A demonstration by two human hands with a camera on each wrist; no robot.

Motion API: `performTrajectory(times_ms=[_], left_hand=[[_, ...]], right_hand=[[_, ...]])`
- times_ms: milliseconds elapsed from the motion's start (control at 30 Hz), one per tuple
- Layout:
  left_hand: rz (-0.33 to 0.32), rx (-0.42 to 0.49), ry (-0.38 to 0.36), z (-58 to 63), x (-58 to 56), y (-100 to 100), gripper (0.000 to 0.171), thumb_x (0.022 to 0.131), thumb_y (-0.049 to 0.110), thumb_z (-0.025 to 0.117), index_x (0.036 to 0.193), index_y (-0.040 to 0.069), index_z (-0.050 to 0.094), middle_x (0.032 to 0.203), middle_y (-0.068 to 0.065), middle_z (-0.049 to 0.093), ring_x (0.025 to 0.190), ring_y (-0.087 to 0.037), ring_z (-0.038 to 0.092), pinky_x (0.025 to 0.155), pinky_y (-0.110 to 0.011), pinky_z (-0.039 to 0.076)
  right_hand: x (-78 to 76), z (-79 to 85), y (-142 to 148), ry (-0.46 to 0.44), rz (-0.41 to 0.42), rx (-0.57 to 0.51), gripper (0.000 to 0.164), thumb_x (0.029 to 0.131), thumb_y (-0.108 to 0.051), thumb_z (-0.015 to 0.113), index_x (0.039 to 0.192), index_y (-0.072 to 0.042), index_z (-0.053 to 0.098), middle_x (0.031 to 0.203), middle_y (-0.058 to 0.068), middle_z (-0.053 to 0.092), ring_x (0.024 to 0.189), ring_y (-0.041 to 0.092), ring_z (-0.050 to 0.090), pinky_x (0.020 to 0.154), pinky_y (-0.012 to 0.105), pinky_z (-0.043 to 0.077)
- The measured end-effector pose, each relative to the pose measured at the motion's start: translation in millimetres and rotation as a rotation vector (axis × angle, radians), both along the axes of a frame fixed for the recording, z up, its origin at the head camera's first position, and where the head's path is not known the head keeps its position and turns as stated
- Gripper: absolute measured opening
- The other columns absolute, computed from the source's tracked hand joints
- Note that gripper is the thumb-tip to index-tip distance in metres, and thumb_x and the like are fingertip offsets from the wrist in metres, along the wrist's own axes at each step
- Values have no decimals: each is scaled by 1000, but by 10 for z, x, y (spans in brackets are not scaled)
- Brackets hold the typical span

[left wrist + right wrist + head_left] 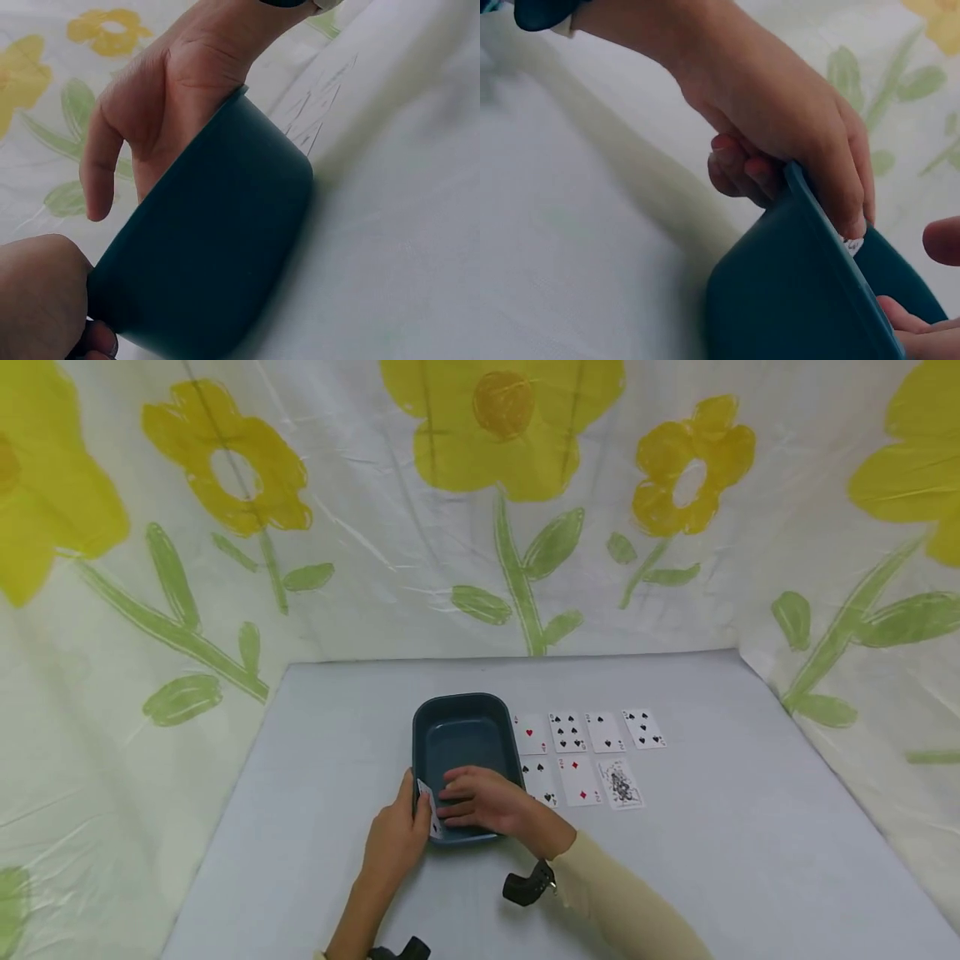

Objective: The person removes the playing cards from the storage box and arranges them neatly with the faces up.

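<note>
A dark teal rectangular tray [463, 737] with raised walls sits on the table. My left hand [393, 837] grips its near left rim, fingers outside and thumb inside. Under that thumb, a white playing card [436, 827] leans against the tray's inner wall; the right wrist view shows only a small bit of the card [853, 245]. My right hand [483, 802] reaches over the tray's near right side, fingers extended toward the card. In the left wrist view, the right hand [176, 105] is behind the tray wall [210, 225], fingers loose; no object shows in it.
Right of the tray, several playing cards lie face up in two rows, among them an ace of hearts [531, 737], a two of diamonds [580, 781] and a joker [621, 785]. A flower-printed curtain [360, 593] surrounds the white table [750, 860].
</note>
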State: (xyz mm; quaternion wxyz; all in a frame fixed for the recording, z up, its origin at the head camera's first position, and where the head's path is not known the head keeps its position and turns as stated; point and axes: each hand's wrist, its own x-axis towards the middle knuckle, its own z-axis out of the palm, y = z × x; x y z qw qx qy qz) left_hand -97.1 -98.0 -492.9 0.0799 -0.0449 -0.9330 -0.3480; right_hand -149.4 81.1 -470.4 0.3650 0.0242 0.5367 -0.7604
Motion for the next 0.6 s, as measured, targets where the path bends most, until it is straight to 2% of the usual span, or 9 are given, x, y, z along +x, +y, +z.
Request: performTrajectory(times_ms=[233,367,600], left_hand=[[-18,3,-30,57,-14,3,48,100,8,50,144,-10,41,73,-15,65,52,-15,50,45,-33,39],[-26,-19,-36,86,-12,-5,49,101,10,49,143,-13,40,77,-20,67,54,-17,54,47,-36,42],[-18,-19,-79,70,-29,-5,48,103,27,53,141,-3,43,79,-18,66,59,-23,58,52,-41,45]], right_hand=[[-4,2,-4,8,14,-6,47,99,-7,52,142,8,39,140,31,47,125,46,53,102,53,41],[0,-12,0,20,33,-11,48,99,-8,53,142,8,40,137,29,51,122,44,56,101,53,43],[-1,-35,3,46,84,-39,49,100,-10,53,143,7,39,124,19,63,112,33,63,100,51,44]])
